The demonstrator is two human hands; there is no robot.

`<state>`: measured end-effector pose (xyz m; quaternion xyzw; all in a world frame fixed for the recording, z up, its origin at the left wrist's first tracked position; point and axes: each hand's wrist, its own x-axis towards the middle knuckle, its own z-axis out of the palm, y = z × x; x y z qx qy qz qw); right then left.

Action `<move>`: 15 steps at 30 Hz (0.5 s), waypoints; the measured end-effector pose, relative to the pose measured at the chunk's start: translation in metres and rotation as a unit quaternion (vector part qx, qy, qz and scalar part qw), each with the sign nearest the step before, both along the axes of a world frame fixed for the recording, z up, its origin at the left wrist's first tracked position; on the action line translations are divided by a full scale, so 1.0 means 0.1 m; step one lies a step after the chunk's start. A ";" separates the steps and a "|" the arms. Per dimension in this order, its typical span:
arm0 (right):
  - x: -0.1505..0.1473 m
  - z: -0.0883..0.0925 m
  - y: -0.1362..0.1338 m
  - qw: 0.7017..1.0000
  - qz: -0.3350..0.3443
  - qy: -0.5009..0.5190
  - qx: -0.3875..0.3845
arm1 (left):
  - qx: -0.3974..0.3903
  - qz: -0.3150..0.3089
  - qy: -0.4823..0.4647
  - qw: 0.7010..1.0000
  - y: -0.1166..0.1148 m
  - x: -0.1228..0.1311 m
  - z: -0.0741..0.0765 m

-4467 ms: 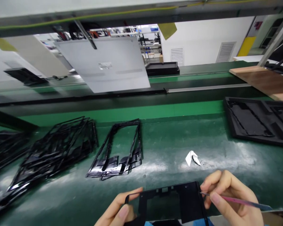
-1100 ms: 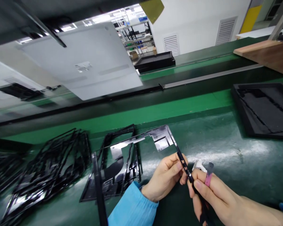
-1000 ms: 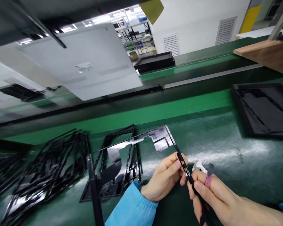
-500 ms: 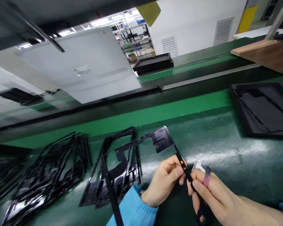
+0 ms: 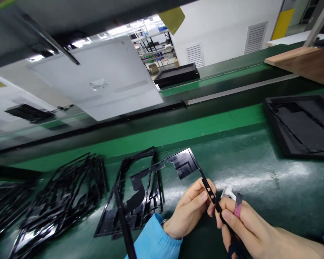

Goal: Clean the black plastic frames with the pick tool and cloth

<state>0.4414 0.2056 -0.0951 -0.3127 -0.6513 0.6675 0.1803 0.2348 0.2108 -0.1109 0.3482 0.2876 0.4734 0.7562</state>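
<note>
A thin black frame (image 5: 184, 163), with a dark panel at its upper corner, is held tilted above the green bench. My left hand (image 5: 190, 207) pinches its right-hand bar between thumb and fingers. Just below and to the right, my right hand (image 5: 244, 219) grips the same bar, thumb on top. A pink and grey band (image 5: 238, 205) circles a finger of my right hand. Something small and white (image 5: 228, 192) shows beside that hand; what it is cannot be made out. The frame's lower end is hidden behind my right hand and the picture's edge.
Black frames lie on the bench behind the held one (image 5: 140, 187), with a tangled pile (image 5: 67, 194) further left. At right is a black tray (image 5: 278, 140) holding a frame. A wooden board (image 5: 299, 63) and another black tray (image 5: 176, 75) stand at the back.
The view has shifted slightly, so the piles appear a little further right. The held frame has tilted slightly, and its corner panel looks brighter. Both hands keep their hold.
</note>
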 end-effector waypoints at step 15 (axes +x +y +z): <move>0.02 -0.01 0.00 1.000 0.008 -0.021 -0.014 | -0.039 0.042 0.000 0.998 0.07 -0.02 0.01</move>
